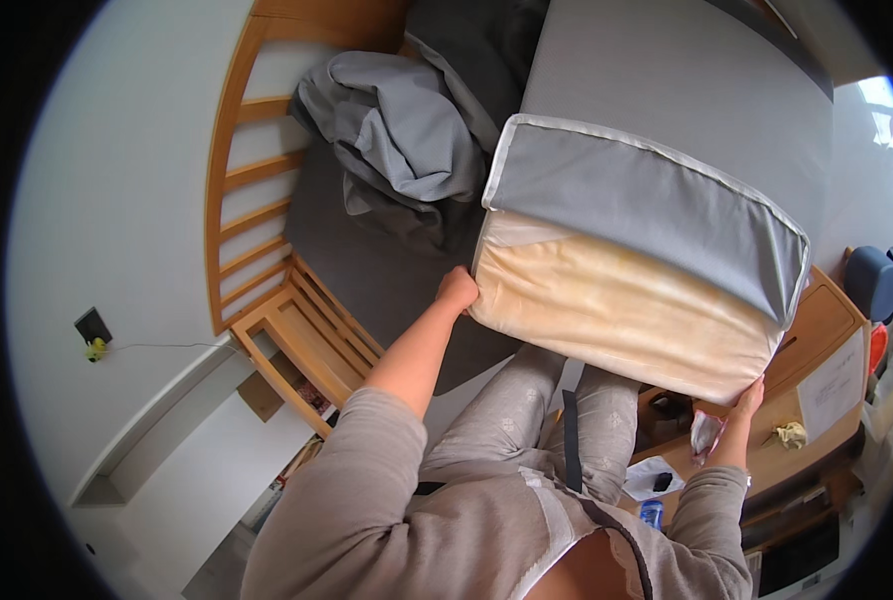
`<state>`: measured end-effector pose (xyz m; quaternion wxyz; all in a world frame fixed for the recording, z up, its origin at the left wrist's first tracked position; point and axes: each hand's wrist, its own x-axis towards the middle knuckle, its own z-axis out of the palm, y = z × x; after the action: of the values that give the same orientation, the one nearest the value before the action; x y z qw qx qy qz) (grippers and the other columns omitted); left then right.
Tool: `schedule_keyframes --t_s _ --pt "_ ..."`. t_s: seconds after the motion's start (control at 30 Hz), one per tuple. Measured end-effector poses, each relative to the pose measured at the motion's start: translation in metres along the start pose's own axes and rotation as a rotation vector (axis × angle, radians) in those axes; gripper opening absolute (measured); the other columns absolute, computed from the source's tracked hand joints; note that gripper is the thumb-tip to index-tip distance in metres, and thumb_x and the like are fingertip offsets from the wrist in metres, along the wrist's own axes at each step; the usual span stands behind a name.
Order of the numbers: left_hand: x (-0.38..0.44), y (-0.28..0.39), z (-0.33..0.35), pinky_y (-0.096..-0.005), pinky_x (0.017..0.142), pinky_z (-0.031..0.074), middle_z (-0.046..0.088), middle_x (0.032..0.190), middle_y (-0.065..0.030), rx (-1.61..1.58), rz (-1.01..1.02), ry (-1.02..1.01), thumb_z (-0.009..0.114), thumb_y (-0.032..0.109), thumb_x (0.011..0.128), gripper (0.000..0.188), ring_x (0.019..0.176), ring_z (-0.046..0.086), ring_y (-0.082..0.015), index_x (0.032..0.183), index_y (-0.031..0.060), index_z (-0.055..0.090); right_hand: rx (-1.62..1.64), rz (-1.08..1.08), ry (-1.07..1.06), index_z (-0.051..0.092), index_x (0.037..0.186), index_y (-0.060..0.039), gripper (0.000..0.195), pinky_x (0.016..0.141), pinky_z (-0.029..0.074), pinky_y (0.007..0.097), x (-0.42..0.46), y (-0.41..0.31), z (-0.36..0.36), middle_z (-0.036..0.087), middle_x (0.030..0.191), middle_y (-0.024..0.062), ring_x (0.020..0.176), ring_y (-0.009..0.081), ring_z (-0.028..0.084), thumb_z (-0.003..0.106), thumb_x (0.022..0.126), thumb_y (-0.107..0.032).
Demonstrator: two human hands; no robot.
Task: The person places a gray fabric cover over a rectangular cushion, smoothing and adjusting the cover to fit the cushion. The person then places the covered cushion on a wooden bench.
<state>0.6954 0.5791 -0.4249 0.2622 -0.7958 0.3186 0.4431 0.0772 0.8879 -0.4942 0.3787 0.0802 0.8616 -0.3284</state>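
A foam mattress section (626,307) with a creamy, wrinkled inner cover lies across the middle, its near end above my knees. A grey outer cover (641,195) with white edging is folded back over its far part. My left hand (458,290) grips the near left corner, fingers curled at its side. At the near right corner, my right hand (746,397) holds the edge, its fingers partly hidden beneath. Crumpled grey fabric (409,135) is heaped to the left of the mattress section, on a dark grey surface (401,292).
A wooden slatted bed rail (262,169) stands along the left wall. On the right is a wooden desk (761,450) bearing a paper sheet (833,390) and a crumpled yellowish item (790,435). A blue chair part (872,283) stands beyond it.
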Motion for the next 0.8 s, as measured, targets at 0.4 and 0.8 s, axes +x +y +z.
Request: schedule_keyframes --t_s 0.4,0.8 --pt "-0.033 -0.011 -0.055 -0.0404 0.049 0.054 0.068 0.074 -0.0218 -0.031 0.314 -0.131 0.056 0.012 0.083 0.028 0.056 0.067 -0.0314 0.094 -0.012 0.067 -0.05 -0.185 -0.245 0.061 0.121 -0.0001 0.034 0.086 0.049 0.0292 -0.041 -0.077 -0.054 0.067 0.11 0.008 0.098 0.0176 0.063 0.048 0.101 -0.024" --pt "-0.368 0.016 -0.243 -0.0349 0.041 0.043 0.045 0.046 -0.0066 0.204 0.706 -0.592 0.049 0.018 0.086 0.027 0.037 0.046 -0.0177 0.071 -0.0018 0.059 0.282 -0.448 -0.666 0.056 0.128 0.0007 0.045 0.097 0.047 0.0389 -0.2 -0.417 -0.224 0.064 0.121 0.0123 0.11 0.025 0.061 0.048 0.098 -0.032"
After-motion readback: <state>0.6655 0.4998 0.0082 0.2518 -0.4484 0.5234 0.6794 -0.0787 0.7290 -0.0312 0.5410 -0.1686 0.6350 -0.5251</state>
